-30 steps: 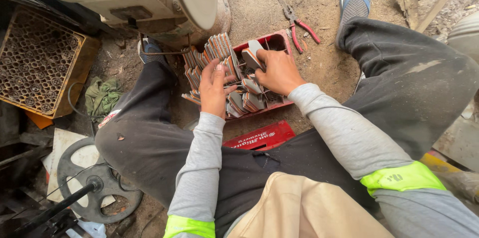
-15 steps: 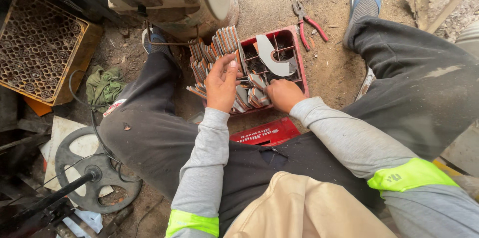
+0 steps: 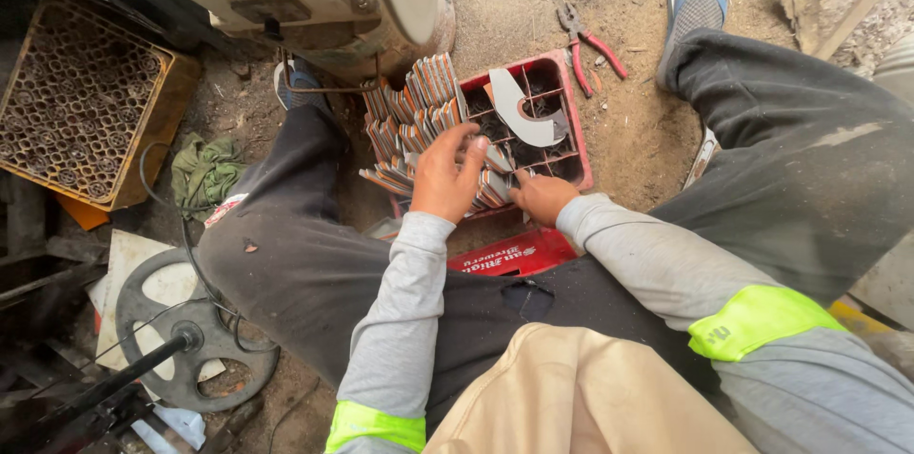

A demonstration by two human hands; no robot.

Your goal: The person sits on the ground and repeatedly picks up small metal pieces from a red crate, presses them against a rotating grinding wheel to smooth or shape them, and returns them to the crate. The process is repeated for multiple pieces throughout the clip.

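The right hand [image 3: 541,197] has dropped to the red crate's [image 3: 581,145] near edge, clenched; left hand [image 3: 446,173] grasps stacked metal pieces [image 3: 419,107].

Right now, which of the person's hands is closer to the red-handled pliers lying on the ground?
Right. The right hand sits at the near edge of the red crate, below and left of the pliers. The left hand rests on the metal pieces farther left.

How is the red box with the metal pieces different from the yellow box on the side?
The red plastic crate sits between the person's legs, with both hands in it; the yellow crate sits off to the side, untouched. The red crate holds flat, fanned metal plates; the yellow crate is packed with small round tubes standing on end. Both are divided crates resting on the dirt ground.
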